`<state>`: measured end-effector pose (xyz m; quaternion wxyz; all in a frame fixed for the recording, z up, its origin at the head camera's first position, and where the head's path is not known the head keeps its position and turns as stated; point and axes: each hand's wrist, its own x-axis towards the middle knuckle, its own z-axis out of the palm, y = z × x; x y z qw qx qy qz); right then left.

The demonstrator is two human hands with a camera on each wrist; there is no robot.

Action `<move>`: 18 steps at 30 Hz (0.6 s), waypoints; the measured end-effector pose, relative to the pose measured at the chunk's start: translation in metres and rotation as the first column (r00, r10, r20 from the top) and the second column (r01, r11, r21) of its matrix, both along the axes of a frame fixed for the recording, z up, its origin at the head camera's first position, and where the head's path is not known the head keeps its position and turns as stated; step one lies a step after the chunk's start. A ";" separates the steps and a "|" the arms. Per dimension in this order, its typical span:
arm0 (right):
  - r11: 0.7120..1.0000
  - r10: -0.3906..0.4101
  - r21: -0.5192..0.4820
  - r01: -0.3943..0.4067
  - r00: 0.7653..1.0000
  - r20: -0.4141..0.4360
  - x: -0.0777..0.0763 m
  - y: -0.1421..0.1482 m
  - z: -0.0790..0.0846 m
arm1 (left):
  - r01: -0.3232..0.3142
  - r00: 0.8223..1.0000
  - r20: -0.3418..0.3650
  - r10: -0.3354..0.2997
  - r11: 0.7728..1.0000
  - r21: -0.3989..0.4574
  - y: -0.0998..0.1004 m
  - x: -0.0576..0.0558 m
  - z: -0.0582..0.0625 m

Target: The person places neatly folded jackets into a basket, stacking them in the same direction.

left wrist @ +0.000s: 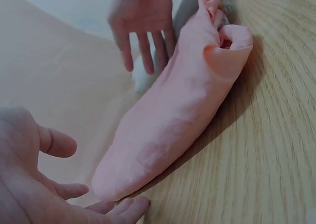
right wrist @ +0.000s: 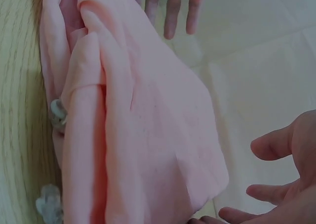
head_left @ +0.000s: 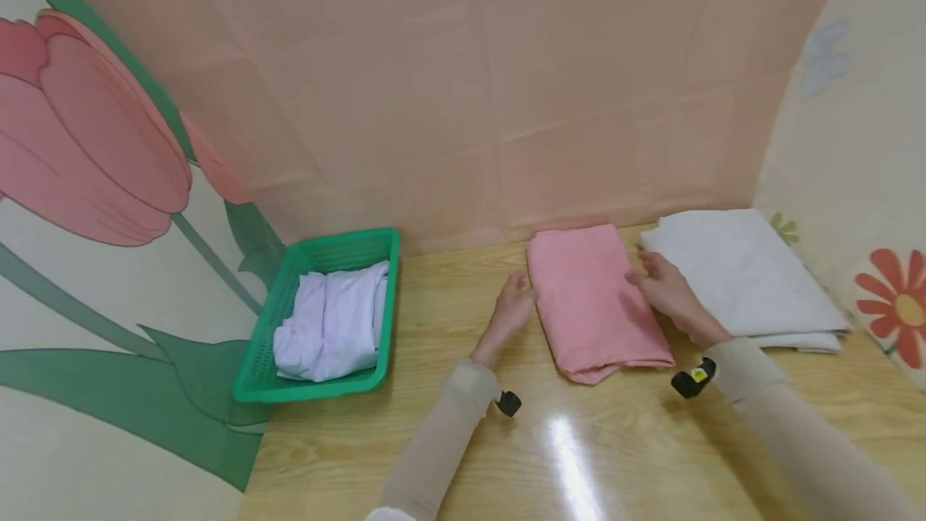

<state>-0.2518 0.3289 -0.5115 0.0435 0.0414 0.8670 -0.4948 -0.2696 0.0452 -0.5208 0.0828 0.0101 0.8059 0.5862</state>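
Observation:
A folded pink cloth [head_left: 596, 304] lies flat on the wooden table, between my two hands. At its left edge is my left hand [head_left: 512, 308], fingers relaxed and slightly bent, holding nothing. My right hand [head_left: 669, 292] hovers by the cloth's right side, thumb over its edge and fingers loosely spread. In the left wrist view the pink cloth [left wrist: 168, 115] shows a thick rounded fold, with the left fingers near its end. Small clear, whitish pieces [right wrist: 58, 114] show beside the layered folds in the right wrist view; what they are I cannot tell.
A green plastic basket [head_left: 387, 320] at the left holds folded pale lilac cloth [head_left: 340, 320]. Folded white fabric [head_left: 745, 272] lies right of the pink cloth, behind my right hand. A beige-pink sheet [head_left: 463, 103] hangs behind the wooden table [head_left: 463, 280]. Flower-printed panels stand at both sides.

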 end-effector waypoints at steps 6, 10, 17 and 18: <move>0.999 0.033 0.011 -0.034 0.999 0.038 -0.003 -0.005 -0.002 | 0.036 0.988 0.143 -0.057 0.989 0.145 0.010 0.001 -0.002; 0.998 0.069 -0.003 -0.069 0.997 0.045 -0.004 -0.005 -0.006 | 0.070 0.975 0.194 -0.110 0.977 0.200 0.012 0.000 -0.003; 0.993 0.113 -0.044 -0.110 0.990 0.079 -0.004 -0.002 -0.010 | 0.140 0.963 0.198 -0.185 0.966 0.219 0.012 -0.001 -0.008; 0.991 0.120 -0.061 -0.116 0.990 0.078 -0.004 -0.002 -0.011 | 0.152 0.960 0.197 -0.198 0.962 0.228 0.011 -0.001 -0.010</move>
